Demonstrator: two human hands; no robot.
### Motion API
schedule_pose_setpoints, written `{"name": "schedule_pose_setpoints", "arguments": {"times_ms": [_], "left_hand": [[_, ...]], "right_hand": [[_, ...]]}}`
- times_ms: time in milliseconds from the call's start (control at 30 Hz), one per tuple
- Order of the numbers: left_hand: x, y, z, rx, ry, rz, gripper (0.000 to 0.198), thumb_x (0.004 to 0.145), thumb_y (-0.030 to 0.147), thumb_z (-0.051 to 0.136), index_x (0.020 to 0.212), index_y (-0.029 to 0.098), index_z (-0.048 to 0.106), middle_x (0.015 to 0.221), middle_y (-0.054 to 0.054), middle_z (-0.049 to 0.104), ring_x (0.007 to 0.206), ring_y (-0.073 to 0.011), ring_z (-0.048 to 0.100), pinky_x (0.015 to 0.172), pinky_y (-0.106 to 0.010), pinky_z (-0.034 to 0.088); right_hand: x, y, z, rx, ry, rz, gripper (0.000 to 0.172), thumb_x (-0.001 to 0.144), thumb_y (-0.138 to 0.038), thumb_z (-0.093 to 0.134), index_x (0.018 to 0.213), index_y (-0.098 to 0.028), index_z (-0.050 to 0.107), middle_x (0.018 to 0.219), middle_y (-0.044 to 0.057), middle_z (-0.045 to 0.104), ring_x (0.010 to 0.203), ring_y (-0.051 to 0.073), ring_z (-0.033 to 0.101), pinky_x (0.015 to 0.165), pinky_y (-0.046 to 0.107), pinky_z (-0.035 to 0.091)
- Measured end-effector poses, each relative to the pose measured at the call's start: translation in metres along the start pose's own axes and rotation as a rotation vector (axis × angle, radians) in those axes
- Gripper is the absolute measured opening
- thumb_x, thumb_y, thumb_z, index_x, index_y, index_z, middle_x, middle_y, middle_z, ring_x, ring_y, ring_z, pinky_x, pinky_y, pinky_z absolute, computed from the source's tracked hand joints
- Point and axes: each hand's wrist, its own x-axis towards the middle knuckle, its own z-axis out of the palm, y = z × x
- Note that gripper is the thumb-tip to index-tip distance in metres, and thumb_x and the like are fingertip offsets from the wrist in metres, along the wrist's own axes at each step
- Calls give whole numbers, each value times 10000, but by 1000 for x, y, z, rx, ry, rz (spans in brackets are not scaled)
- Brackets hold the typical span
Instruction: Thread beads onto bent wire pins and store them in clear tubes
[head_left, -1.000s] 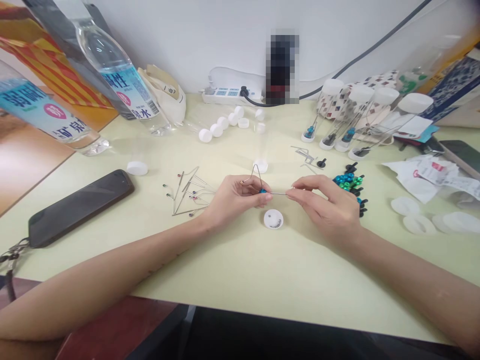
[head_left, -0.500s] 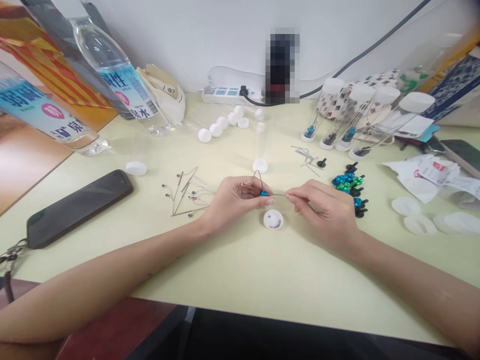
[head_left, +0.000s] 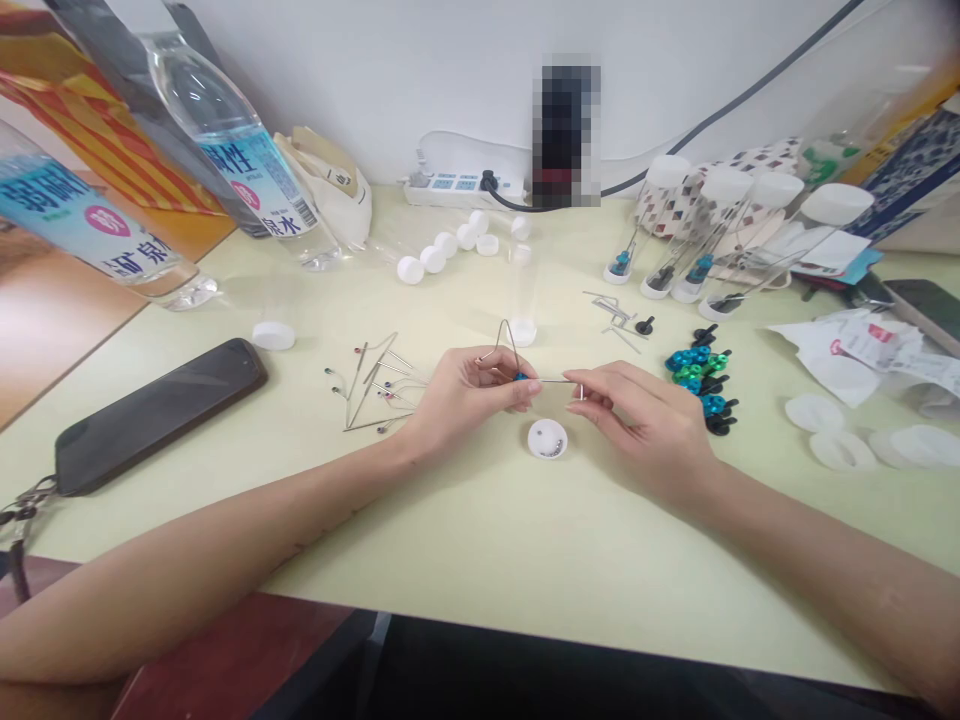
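Pale yellow across the table [head_left: 480, 540], with clear tubes [head_left: 643, 222] standing at back right, blue or black fittings [head_left: 700, 268] and wires inside. Over mid-table, a bent wire [head_left: 512, 348] and blue fitting [head_left: 520, 377] pinched in the left hand's [head_left: 472, 395] fingers, a hex key [head_left: 553, 380] gripped loosely in the right hand's [head_left: 652, 410], and below, a white cap [head_left: 537, 446] with tiny metal bits [head_left: 559, 447].

Half a second ago the right hand [head_left: 649, 415] had its fingertips pinched together on the end of the thin metal key [head_left: 556, 381]; now thumb and forefinger have parted, and the key's short bent leg shows in the gap, pointing to 6 o'clock. In the left hand [head_left: 461, 400], the bent wire [head_left: 514, 348] and blue piece [head_left: 520, 378] have shifted slightly toward 11 o'clock, with less blue showing.
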Motion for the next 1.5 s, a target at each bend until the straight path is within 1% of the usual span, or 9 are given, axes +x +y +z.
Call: {"name": "schedule_pose_setpoints", "arguments": {"times_ms": [100,233,400,567,667,767,900,1267,1500], "left_hand": [[0,-2,0,7,-1,13,144,724,236,741,798,122,694,690,-25,649,642,-113,615,649,-238,546],[0,-5,-1,30,-15,34,150,720,237,744,817,132,698,710,-27,661,649,-118,615,662,-254,541],[-2,-7,1,60,-31,52,160,712,250,751,817,141,701,739,-32,674,667,-129,625,672,-267,532],[-5,-4,2,138,-47,92,127,761,261,704,827,153,703,777,-39,680,704,-133,618,672,-262,512],[-4,-2,1,182,-37,84,116,769,260,694,816,155,702,716,-25,665,670,-126,611,661,-260,508],[-2,0,0,142,-28,42,132,753,270,712,797,146,695,670,-18,651,638,-120,604,659,-257,517],[0,0,-1,54,-49,-4,174,737,298,725,799,140,689,696,-30,658,656,-131,620,683,-275,545],[-1,-5,-1,32,-51,3,155,714,251,745,807,140,689,697,-22,660,661,-124,617,669,-258,530],[-2,-5,2,71,-25,30,157,713,268,743,798,143,699,733,-35,675,676,-135,624,665,-266,532]], "right_hand": [[-1,1,0,3,11,-30,190,890,-132,561,1057,-176,641,829,49,684,716,121,640,636,222,508],[0,1,-1,18,13,-28,143,892,-154,565,988,-168,669,752,35,677,630,108,614,553,214,483],[0,-2,-3,56,-36,89,152,900,-124,527,877,-163,672,620,-9,611,539,87,562,511,206,437],[-1,-2,-3,50,-27,136,132,899,-124,534,949,-184,640,603,-45,613,487,60,559,487,173,428],[-1,-2,-2,3,-24,89,108,908,-167,538,959,-200,628,623,-36,632,516,73,580,503,180,443],[0,0,-1,-84,5,12,90,892,-195,571,952,-204,637,763,14,661,620,103,606,561,211,472],[0,0,-1,-144,31,1,134,883,-144,551,889,-218,663,920,57,625,706,128,597,600,256,491],[0,1,-3,-109,50,-44,181,870,-86,550,877,-208,684,744,22,646,571,94,570,477,218,437],[-1,-2,-3,35,-46,65,198,893,-109,509,916,-179,693,708,22,638,593,104,585,517,219,448]]}}
